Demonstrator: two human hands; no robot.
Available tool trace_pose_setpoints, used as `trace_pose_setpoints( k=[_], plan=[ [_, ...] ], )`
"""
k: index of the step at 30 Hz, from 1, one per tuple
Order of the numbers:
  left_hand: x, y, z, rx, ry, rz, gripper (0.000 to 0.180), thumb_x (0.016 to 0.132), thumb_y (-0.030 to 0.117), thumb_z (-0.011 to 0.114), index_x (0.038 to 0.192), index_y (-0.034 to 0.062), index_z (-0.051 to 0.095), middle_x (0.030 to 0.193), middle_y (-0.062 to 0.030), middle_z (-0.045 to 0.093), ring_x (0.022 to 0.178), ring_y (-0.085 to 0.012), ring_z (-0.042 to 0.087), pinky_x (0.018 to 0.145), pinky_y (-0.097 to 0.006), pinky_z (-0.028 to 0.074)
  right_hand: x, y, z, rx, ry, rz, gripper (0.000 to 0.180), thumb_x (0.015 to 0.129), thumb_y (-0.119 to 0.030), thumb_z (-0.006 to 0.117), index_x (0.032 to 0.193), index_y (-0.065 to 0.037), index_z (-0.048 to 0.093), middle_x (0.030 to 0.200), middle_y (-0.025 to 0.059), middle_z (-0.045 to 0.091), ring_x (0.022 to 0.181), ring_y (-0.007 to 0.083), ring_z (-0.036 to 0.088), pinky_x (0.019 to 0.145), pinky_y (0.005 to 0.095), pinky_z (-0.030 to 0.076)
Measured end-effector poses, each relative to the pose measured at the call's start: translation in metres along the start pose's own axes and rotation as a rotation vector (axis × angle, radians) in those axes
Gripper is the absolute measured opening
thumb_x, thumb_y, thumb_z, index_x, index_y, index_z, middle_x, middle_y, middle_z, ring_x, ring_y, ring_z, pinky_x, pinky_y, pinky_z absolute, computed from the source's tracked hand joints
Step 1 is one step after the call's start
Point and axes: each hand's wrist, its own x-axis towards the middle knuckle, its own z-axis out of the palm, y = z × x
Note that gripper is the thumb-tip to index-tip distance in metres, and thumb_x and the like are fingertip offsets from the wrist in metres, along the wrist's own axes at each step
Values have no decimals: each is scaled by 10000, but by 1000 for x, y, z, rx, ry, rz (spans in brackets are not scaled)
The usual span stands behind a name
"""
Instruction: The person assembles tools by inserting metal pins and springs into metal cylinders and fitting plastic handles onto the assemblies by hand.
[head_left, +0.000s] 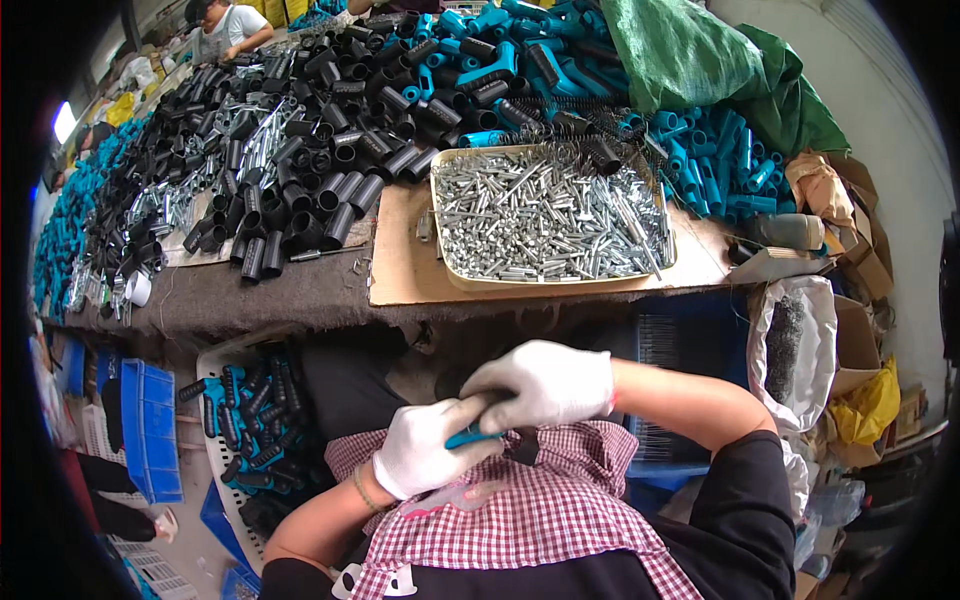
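- Your left hand [432,447] and right hand [545,383], both in white gloves, were closed together around a teal and black handle part [472,434] held over your lap, above a red checked apron [520,510].
- Only a short teal edge and a dark end showed between your fingers.
- Ahead, the tabletop [300,290] carried a tray of silver screws [545,215] and black tubes [320,190].

left hand [428,448]: white knit glove, thin bracelet at the wrist
right hand [545,385]: white knit glove, same kind
sleeves: black, short, forearms bare
apron [520,520]: red-and-white check, worn over the black top
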Motion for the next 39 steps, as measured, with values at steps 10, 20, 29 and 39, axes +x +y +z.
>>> trace_pose_setpoints(
  k=[10,20,29,39],
  plan=[
    [-9,-4,-7,34,99,-109,502,736,245,862,1175,60,703,856,-181,718,729,-336,720,643,-379,573,24,34,-63,-811,693,423,169,796,-243,738,826,-77,735,851,144,669,872,349,664,793,436,522],
    [-17,-6,-17,26,136,-153,485,735,237,858,1155,49,704,850,-178,721,744,-337,728,649,-372,577,25,44,-76,-876,658,257,99,781,-145,642,762,-63,694,828,153,681,815,351,675,759,445,538],
    [-22,-14,-27,64,63,-186,397,751,272,829,1083,81,724,807,-145,715,716,-332,715,627,-383,568,17,-11,-18,-285,282,-220,102,809,-130,689,893,-71,693,904,118,674,914,321,666,826,406,532],
    [-21,-17,-37,113,-214,-302,324,764,284,789,1015,93,716,831,-157,699,756,-361,693,674,-412,563,18,2,21,-255,248,-215,116,807,-134,722,907,-87,687,881,103,636,883,320,642,804,418,521]
  ],
)
